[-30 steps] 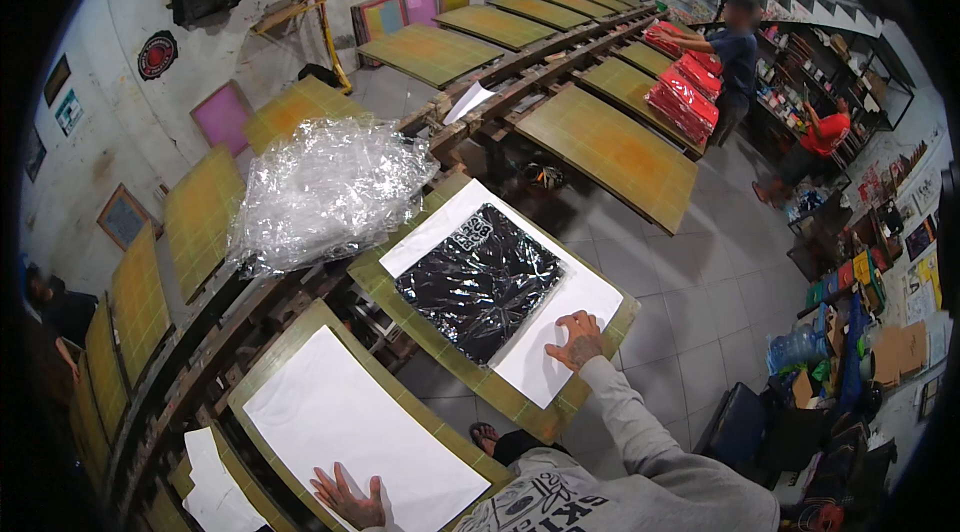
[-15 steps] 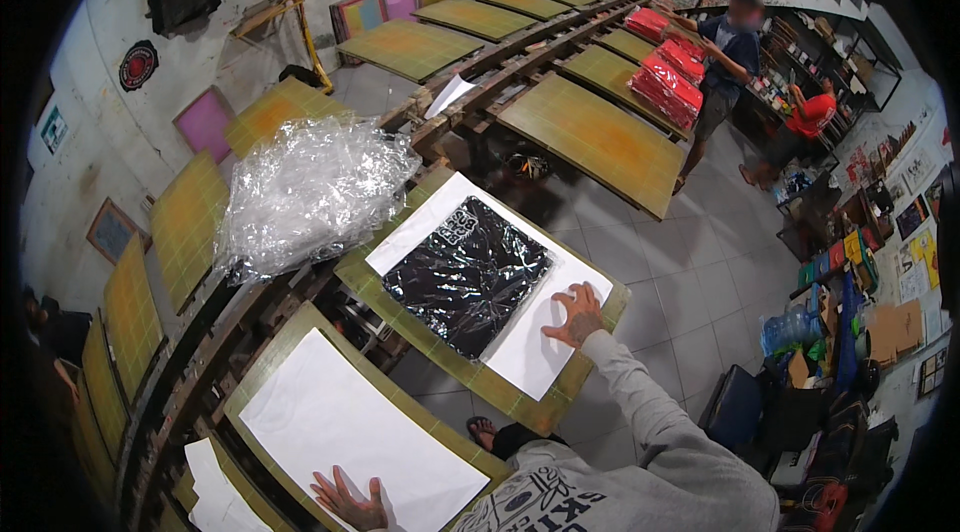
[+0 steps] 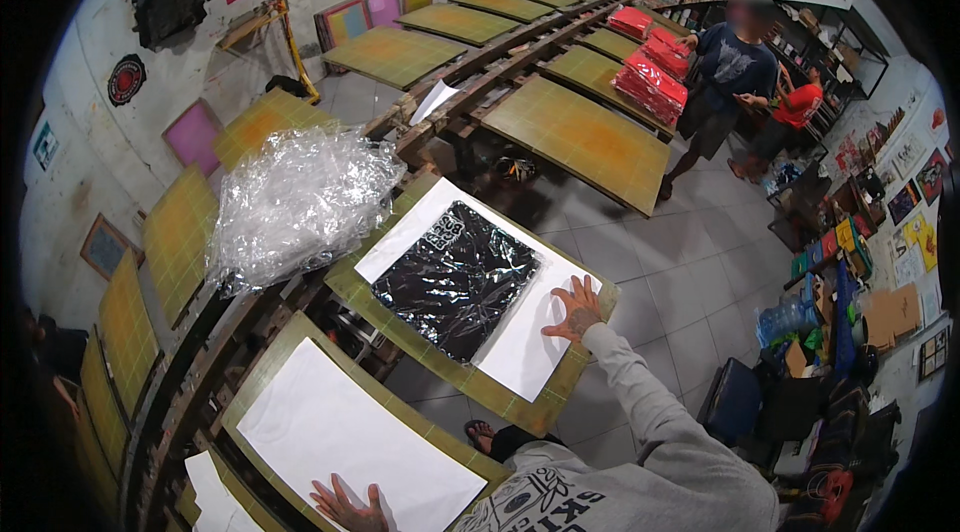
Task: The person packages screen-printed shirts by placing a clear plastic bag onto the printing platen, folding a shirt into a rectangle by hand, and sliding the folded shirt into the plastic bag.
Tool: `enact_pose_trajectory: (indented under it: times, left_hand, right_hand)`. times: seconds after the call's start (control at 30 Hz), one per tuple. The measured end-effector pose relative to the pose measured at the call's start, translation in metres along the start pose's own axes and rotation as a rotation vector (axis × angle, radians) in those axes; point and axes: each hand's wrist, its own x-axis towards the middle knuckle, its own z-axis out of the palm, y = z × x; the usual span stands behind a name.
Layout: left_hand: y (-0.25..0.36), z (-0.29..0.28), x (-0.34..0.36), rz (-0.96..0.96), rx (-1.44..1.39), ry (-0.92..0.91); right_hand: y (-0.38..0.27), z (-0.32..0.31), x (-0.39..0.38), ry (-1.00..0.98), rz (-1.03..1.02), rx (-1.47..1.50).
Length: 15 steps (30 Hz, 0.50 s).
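Observation:
My left hand (image 3: 348, 508) rests with spread fingers on the near edge of a large white sheet (image 3: 350, 422), which covers a yellow-green board (image 3: 245, 407). My right hand (image 3: 575, 312) is open too, its fingers spread on another white sheet (image 3: 525, 372) on the board to the right. Beside that hand's fingertips lies a folded black garment (image 3: 455, 282) in a shiny clear plastic bag, with a white print near its upper corner. The bag is on the sheet, apart from my left hand.
A heap of clear plastic bags (image 3: 300, 207) sits on a board at the left. More printing boards line a dark rail (image 3: 430, 137). Stacks of red bagged items (image 3: 650, 87) stand far right, near a person (image 3: 735, 62) in dark clothes. A dark blue chair (image 3: 733, 402) stands right.
The view has shifted slightly. The person in dark clothes has turned and lowered an arm. Both my hands stay spread on the white sheets in nearly the same places.

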Motion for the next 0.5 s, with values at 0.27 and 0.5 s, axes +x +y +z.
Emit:
enact_pose_trajectory:
  times: [0.27, 0.5]
  left_hand:
    - [-0.021, 0.014, 0.006, 0.099, -0.011, 0.087]
    - [-0.022, 0.014, 0.004, 0.103, -0.008, 0.094]
  right_hand:
    - [-0.002, -0.003, 0.000, -0.023, 0.014, 0.028]
    - [-0.012, -0.012, 0.001, -0.022, 0.006, 0.032]
